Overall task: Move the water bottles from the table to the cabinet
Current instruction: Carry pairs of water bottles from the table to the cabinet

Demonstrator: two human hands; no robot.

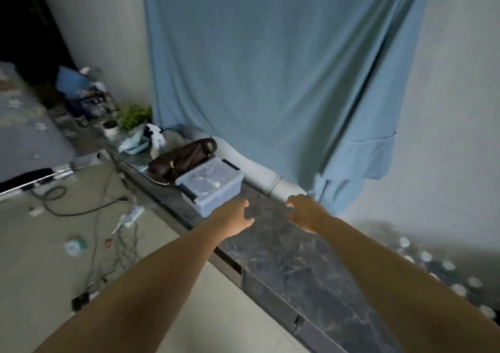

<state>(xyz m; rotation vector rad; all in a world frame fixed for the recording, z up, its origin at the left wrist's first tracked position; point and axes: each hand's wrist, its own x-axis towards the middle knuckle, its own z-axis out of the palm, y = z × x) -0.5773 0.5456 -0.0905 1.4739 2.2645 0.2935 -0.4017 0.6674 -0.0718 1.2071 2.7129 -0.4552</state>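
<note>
Presently both hands are held empty over the bench (284, 247): left hand (232, 221) beside the box (209, 187), right hand (304, 213) beyond it, fingers loosely curled. Bottles (443, 268), blurred, are clustered far from the box; they are best reached next.

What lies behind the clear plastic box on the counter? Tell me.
Behind the clear plastic box lies a brown bag, touching it. A blue curtain hangs beyond, covering whatever is behind it.
</note>
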